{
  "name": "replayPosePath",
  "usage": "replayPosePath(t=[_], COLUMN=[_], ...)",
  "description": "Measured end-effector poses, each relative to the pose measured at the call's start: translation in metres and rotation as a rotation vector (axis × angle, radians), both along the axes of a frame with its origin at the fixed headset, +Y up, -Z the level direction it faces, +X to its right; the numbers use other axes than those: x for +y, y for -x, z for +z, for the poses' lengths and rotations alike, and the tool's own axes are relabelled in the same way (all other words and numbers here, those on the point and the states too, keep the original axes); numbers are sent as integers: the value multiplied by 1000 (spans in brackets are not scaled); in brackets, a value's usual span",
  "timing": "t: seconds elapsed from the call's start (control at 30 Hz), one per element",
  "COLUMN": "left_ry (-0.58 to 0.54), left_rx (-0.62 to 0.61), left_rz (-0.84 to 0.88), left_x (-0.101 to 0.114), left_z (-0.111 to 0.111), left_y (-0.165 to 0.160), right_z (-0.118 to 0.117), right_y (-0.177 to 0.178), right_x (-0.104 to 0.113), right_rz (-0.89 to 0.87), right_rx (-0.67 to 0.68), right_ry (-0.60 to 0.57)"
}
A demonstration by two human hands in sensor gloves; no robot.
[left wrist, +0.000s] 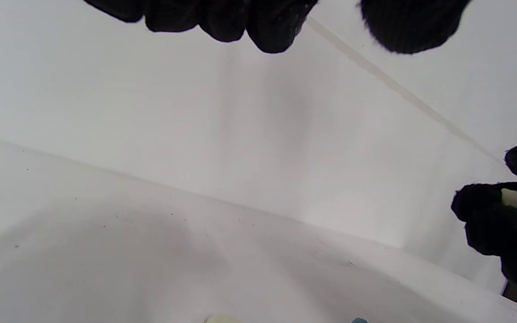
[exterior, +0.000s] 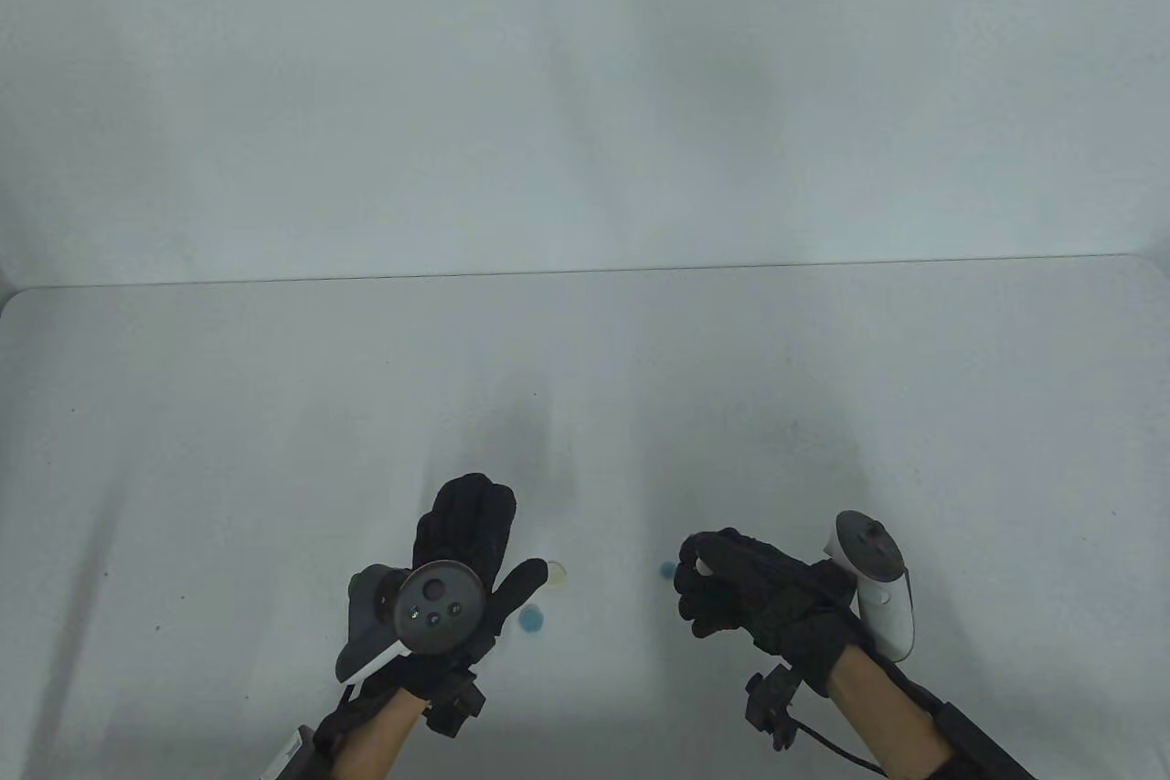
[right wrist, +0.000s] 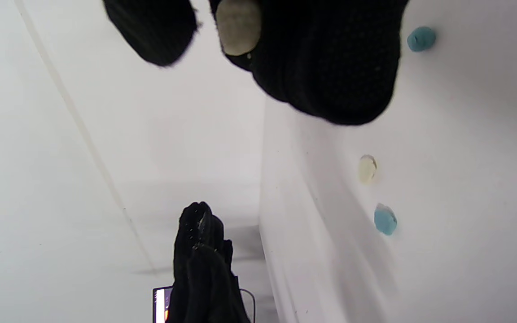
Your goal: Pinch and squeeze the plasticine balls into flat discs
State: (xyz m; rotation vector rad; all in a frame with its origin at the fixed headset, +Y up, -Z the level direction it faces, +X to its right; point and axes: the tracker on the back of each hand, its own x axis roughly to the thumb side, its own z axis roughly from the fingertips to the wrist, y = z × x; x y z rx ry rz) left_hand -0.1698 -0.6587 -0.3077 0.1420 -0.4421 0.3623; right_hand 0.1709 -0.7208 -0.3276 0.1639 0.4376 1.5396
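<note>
White table, plain white wall behind, soft even light

A white table carries three plasticine pieces near its front edge: a cream disc, a blue disc just nearer, and a small blue ball to their right.

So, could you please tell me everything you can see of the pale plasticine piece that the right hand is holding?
The pale plasticine piece is an off-white, matte, soft-looking lump, roundish, with only part of it showing. The right hand pinches it between its curled gloved fingers, held above the white table, not resting on it. In the left wrist view it shows as a small pale patch inside the black grip. How far it is flattened cannot be told, since the fingers hide most of it.
</note>
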Motion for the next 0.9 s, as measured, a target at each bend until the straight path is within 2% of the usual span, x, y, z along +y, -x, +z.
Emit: replayPosePath(t=[0.47, 0.6, 0.9], left_ry=[8, 5, 3], left_rx=[-7, -4, 1], left_rz=[-1, -1, -2], left_x=[-1, -1, -1], left_z=[-1, -1, -1], left_y=[0, 0, 0], right_z=[-1, 0, 0], right_y=[1, 0, -3], right_x=[7, 8, 2], right_rz=[43, 75, -22], right_rx=[2, -52, -28], right_ry=[-83, -105, -32])
